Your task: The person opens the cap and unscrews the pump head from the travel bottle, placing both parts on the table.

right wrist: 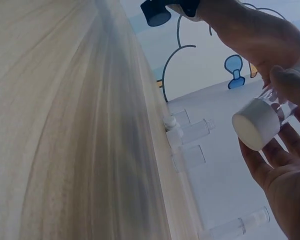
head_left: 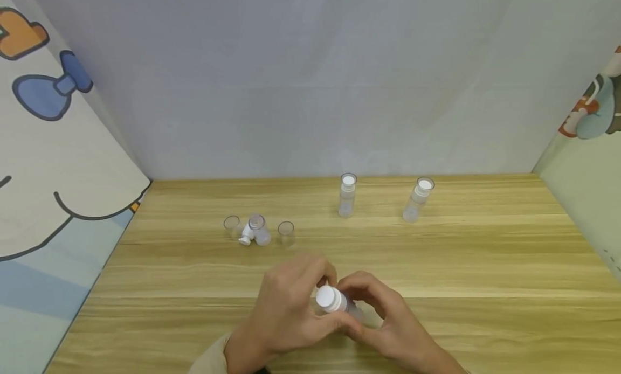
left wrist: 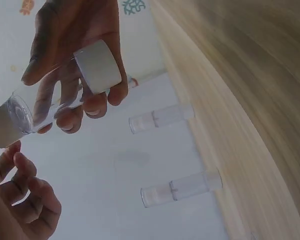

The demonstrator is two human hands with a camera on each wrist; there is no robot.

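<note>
Above the table's front part, both hands hold a clear pump bottle [head_left: 353, 310] with a white base [left wrist: 98, 67] and white pump top [head_left: 328, 298]. My right hand [head_left: 388, 314] wraps its fingers and thumb around the clear body. With curled fingers, my left hand [head_left: 291, 304] pinches around the pump top, which tilts toward it. In the left wrist view, the right hand [left wrist: 80, 30] grips near the white base and the left hand [left wrist: 27, 200] is at the pump end. Some left fingertips are hidden.
Two capped pump bottles [head_left: 346, 197] [head_left: 417, 200] stand upright at the back of the wooden table [head_left: 485, 266]. Farther left are an uncapped clear bottle [head_left: 262, 234], a loose white pump [head_left: 247, 234] and two clear caps [head_left: 232, 227] [head_left: 286, 234]. A pale curtain [head_left: 310, 94] hangs behind.
</note>
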